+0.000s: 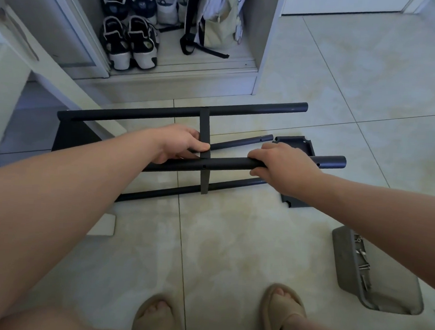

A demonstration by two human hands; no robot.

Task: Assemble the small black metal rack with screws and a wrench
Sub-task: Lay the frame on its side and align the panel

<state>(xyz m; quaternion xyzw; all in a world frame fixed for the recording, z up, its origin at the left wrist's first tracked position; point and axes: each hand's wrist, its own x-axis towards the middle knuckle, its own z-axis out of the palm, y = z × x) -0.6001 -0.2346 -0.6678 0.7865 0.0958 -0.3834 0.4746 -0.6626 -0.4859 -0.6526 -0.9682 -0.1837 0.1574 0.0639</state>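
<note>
The rack point(205, 183) lies in pieces on the floor point(232, 241), dead centre, nowhere near standing. A flat cross strip point(204, 123) runs near to far. Across it lie a long tube point(163, 113) on the far side, a thick tube point(226, 164) in the middle and a thinner rod point(164, 193) on the near side. Whether any of these is fastened to the strip, I can't tell. A small dark hole on the thick tube at the crossing looks unfilled to me.

The left hand point(182, 144) is at the strip, thumb laid across it, its fingers point(195, 134) curled round it and seemingly round the end of a short loose rod point(240, 142) that angles off to the right. The right hand point(284, 163) is wrapped round the thick tube further right, fingers over the top and thumb underneath.

Just beyond that hand, a black end plate point(297, 143) lies flat on the floor, unattached. On the near right sits a grey tray point(344, 267) with silver hardware point(363, 263) along its edge. No wrench that I can pick out.

So this reads as early going: parts being lined up, nothing visibly tightened. By my reckoning the joints, the plate and standing it up are all left to do.

Sandalled feet point(281, 312) at the near edge, a white block point(105, 225) near left, and a cabinet point(263, 41) with shoes point(128, 44) and a bag point(219, 21) at the far side.
</note>
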